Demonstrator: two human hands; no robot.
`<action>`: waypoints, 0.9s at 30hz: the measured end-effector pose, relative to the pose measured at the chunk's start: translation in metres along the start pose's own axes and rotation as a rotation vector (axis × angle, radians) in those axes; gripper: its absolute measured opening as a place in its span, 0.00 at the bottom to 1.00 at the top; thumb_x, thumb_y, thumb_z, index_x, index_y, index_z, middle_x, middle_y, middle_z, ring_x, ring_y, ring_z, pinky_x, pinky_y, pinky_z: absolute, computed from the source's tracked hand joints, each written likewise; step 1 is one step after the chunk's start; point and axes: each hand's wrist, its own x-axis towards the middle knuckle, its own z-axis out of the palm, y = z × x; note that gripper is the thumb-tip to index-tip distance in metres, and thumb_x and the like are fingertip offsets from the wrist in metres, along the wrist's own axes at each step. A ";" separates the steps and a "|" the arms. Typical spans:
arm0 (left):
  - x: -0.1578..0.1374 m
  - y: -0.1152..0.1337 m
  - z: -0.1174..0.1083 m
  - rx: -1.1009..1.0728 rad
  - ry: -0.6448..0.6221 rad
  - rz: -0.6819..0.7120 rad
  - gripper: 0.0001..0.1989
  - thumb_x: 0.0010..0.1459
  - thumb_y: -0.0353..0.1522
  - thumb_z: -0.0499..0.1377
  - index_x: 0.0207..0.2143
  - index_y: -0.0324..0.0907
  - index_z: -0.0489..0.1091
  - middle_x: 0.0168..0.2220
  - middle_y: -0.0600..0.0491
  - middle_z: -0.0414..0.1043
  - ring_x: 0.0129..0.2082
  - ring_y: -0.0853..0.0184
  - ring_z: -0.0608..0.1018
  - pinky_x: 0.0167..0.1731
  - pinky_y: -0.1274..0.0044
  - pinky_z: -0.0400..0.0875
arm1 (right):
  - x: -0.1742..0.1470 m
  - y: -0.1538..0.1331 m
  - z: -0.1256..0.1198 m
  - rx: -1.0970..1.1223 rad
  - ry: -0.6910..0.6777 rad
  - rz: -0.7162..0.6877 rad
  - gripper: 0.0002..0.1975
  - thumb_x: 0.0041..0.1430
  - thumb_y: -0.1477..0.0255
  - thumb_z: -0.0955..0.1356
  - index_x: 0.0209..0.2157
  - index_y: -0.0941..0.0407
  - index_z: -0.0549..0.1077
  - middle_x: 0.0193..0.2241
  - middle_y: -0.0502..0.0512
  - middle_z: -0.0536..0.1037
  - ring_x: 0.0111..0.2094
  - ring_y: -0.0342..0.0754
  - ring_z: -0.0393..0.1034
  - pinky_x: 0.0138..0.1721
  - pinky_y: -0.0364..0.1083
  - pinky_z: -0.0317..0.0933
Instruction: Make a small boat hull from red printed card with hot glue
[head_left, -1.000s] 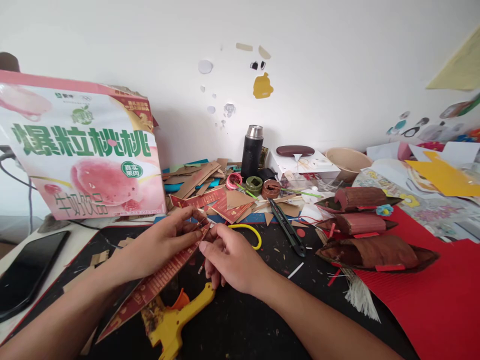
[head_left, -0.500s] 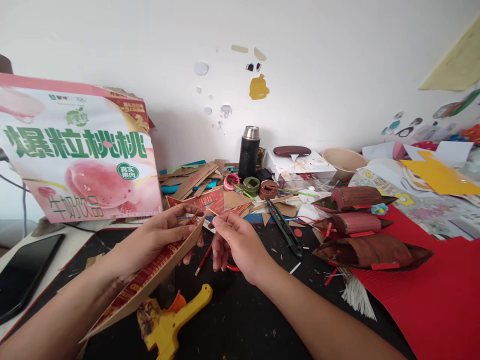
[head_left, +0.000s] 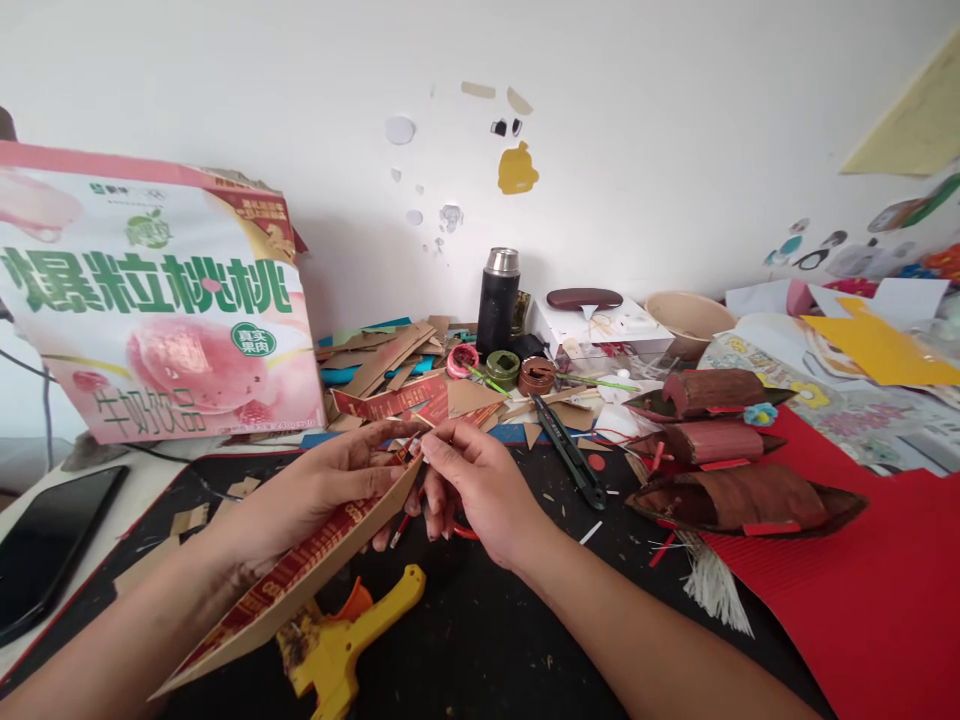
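At far left, a big printed drink box (head_left: 161, 300), upright, inside hidden from view. Next, reaching in from the lower left, the left hand (head_left: 334, 475), knuckles up, thumb laid along the red printed face of a folded cardboard piece (head_left: 300, 572), other fingers bent close around the far side with a light hold. Tilted from the lower left, that same cardboard, far tip right at the fingertips between both hands. Behind, in a row, a pink jar (head_left: 460, 374) coated pink inside, a green jar (head_left: 502, 378) dark within, a brown jar (head_left: 537, 380) with thick brown. In from the lower right, the right hand (head_left: 484, 485), thumb and forefinger pinched together at the cardboard's tip, remaining fingers curled underneath; cannot tell about anything smaller in the pinch. Farther right, a white box (head_left: 600, 345) with a dark glasses case (head_left: 584, 299) on top, then a beige bowl (head_left: 694, 335).
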 end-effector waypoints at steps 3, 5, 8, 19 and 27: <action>-0.001 -0.001 0.000 -0.003 -0.005 -0.005 0.41 0.63 0.39 0.67 0.73 0.44 0.53 0.32 0.53 0.82 0.24 0.66 0.80 0.26 0.77 0.72 | 0.000 0.001 0.001 0.017 0.032 -0.019 0.20 0.60 0.51 0.73 0.35 0.54 0.69 0.15 0.39 0.70 0.12 0.41 0.66 0.14 0.37 0.57; -0.001 -0.002 0.000 -0.025 0.020 -0.015 0.41 0.61 0.39 0.68 0.71 0.45 0.56 0.34 0.51 0.83 0.25 0.65 0.80 0.24 0.77 0.72 | 0.000 0.001 0.000 0.016 0.064 -0.029 0.21 0.59 0.52 0.74 0.34 0.54 0.69 0.14 0.38 0.69 0.12 0.40 0.65 0.14 0.37 0.56; -0.002 0.000 0.002 -0.057 0.068 -0.022 0.36 0.59 0.41 0.70 0.67 0.46 0.64 0.35 0.51 0.83 0.25 0.64 0.80 0.23 0.77 0.72 | 0.001 0.000 -0.002 0.011 0.109 -0.026 0.21 0.58 0.52 0.74 0.34 0.54 0.70 0.14 0.38 0.68 0.12 0.40 0.65 0.14 0.38 0.56; 0.000 0.004 0.001 0.253 -0.073 0.072 0.12 0.61 0.41 0.67 0.42 0.45 0.83 0.39 0.50 0.83 0.36 0.63 0.81 0.38 0.75 0.76 | -0.001 -0.003 0.001 0.087 0.189 -0.011 0.18 0.59 0.55 0.74 0.32 0.55 0.71 0.14 0.40 0.67 0.12 0.40 0.64 0.14 0.38 0.53; 0.001 0.002 0.000 -0.051 0.336 0.155 0.20 0.49 0.44 0.75 0.43 0.47 0.82 0.32 0.54 0.84 0.29 0.64 0.82 0.30 0.77 0.77 | 0.002 0.000 -0.002 0.040 0.160 -0.019 0.22 0.62 0.51 0.71 0.27 0.55 0.68 0.11 0.39 0.61 0.11 0.40 0.62 0.13 0.39 0.52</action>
